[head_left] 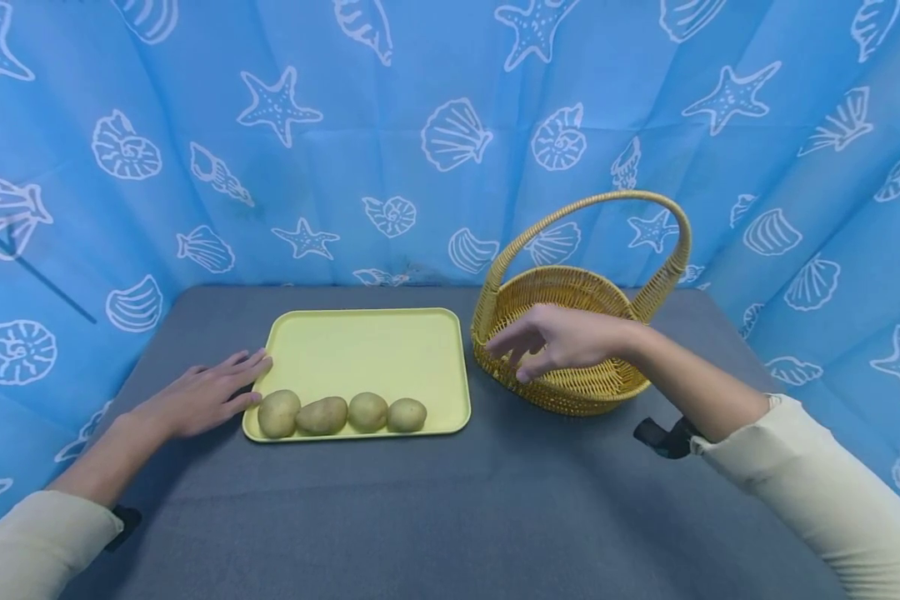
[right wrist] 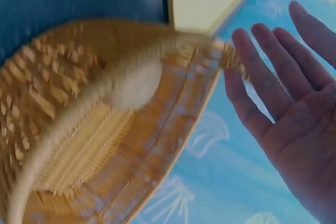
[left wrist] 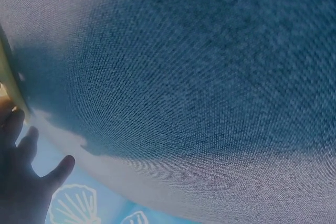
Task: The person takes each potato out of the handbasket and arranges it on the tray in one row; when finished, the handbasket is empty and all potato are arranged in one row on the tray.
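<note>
Several potatoes [head_left: 367, 412] lie in a row along the near edge of a pale yellow tray [head_left: 367, 350]. My left hand [head_left: 208, 395] rests at the tray's left rim, fingers extended, the thumb close to the leftmost potato [head_left: 278, 414]. Over the left part of a woven basket [head_left: 570, 404] hovers my right hand [head_left: 562, 340], its fingers loosely bent and holding nothing. In the right wrist view, a pale round potato [right wrist: 137, 85] sits inside the basket; the head view hides it behind the hand. That wrist view also shows the right fingers [right wrist: 262, 72] spread and bare.
The basket's tall arched handle [head_left: 592, 198] rises above its bowl, behind my right hand. Tray and basket stand side by side on a dark grey cloth-covered table [head_left: 390, 517]. A blue curtain [head_left: 390, 150] with white shell prints surrounds the table's back and sides.
</note>
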{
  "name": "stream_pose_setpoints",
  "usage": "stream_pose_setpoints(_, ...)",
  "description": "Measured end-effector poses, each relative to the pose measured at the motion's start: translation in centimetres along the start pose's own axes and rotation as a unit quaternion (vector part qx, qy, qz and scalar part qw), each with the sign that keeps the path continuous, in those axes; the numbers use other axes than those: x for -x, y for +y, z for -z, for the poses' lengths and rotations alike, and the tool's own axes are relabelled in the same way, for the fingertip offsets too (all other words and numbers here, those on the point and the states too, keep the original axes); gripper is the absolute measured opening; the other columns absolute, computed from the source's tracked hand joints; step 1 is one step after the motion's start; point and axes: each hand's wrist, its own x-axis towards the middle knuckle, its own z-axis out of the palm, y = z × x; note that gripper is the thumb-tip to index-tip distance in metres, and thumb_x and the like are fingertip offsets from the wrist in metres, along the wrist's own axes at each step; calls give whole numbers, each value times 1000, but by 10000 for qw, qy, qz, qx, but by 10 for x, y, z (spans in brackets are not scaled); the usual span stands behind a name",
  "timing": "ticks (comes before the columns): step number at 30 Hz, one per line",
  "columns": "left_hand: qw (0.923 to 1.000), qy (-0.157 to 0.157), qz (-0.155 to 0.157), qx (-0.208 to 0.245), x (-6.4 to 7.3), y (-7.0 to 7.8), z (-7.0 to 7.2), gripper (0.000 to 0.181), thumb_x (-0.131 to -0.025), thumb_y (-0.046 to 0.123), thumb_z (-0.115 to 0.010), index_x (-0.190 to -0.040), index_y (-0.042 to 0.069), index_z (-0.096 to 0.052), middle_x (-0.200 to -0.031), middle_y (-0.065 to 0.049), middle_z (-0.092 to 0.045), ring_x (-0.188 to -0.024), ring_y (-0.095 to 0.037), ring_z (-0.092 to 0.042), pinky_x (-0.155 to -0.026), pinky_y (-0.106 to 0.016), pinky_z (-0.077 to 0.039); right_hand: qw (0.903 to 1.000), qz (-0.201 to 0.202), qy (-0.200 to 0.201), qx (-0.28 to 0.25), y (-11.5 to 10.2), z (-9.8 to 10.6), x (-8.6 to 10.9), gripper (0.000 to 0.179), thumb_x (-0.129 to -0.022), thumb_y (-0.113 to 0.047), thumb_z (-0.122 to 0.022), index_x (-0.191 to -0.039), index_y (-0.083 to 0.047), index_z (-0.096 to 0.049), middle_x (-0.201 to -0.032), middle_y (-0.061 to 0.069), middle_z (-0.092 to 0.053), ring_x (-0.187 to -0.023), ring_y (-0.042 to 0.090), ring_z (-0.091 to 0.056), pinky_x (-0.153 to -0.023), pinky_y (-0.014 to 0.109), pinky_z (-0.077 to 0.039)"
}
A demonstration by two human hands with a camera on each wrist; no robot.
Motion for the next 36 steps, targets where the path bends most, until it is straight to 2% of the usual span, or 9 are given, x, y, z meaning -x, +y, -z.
stream_pose_setpoints(5, 9999, 49, -44, -109, -1, -2, -1, 68, -104, 47, -46, -155, 5, -33, -160, -20, -29, -144, -46, -27, -101, -74, -25, 9996, -264, -139, 22, 22, 15, 7, 60, -90, -13, -73, -144, 0, -51, -143, 17, -54, -131, 35, -53, -107, 52, -40)
stream_pose_setpoints(10, 9999, 66, -57, -128, -2, -3, -1, 68, -104, 48, -45, -155, 6, -33, -160, -19, -29, -144, -46, -27, -101, -73, -25, 9989, -380, -258, 19, 42, 26, 7, 68, -90, -17, -74, -146, 6, -43, -146, 25, -47, -130, 42, -52, -106, 53, -40)
stream_pose_setpoints(14, 9998, 55, -47, -159, -2, -4, -1, 68, -104, 49, -45, -156, 6, -33, -160, -19, -29, -144, -46, -27, -101, -73, -25, 9970, -599, -360, -318, 55, 32, 5, 71, -91, -13, -72, -148, 9, -36, -150, 30, -39, -132, 45, -48, -107, 54, -38)
stream_pose_setpoints(18, 9998, 55, -61, -206, -2, -5, -2, 68, -104, 49, -45, -156, 6, -33, -160, -19, -30, -144, -45, -27, -101, -73, -26, 9919, -885, -550, -733, 66, 33, 2, 72, -92, -8, -70, -151, 7, -32, -155, 29, -32, -137, 46, -41, -109, 51, -37)
stream_pose_setpoints(25, 9997, 70, -27, -225, -1, -7, -3, 68, -104, 50, -45, -156, 8, -33, -161, -17, -29, -145, -44, -26, -101, -73, -25, 9862, -1140, -801, -892, 82, 34, -8, 69, -93, -11, -69, -152, 3, -34, -156, 22, -35, -142, 40, -36, -111, 50, -34)
stream_pose_setpoints(29, 9996, 61, -32, -260, 0, -6, -3, 68, -104, 50, -45, -156, 7, -33, -160, -18, -29, -145, -44, -26, -101, -72, -26, 9801, -1344, -1045, -1018, 87, 31, -13, 67, -94, -12, -68, -152, 0, -37, -157, 21, -34, -144, 42, -32, -109, 53, -37)
stream_pose_setpoints(33, 9996, 65, -43, -270, -1, -5, -3, 68, -104, 49, -45, -156, 7, -33, -160, -18, -30, -145, -44, -27, -101, -72, -27, 9684, -1674, -1298, -1318, 88, 28, -16, 68, -94, -12, -67, -154, -7, -36, -160, 19, -28, -143, 45, -31, -103, 55, -43)
stream_pose_setpoints(36, 9996, 64, -30, -270, -1, -4, -3, 68, -104, 49, -45, -156, 7, -33, -160, -18, -30, -145, -44, -27, -102, -72, -27, 9614, -1924, -1376, -1409, 86, 28, -18, 71, -94, -12, -67, -156, -12, -33, -161, 20, -25, -143, 45, -30, -103, 55, -43)
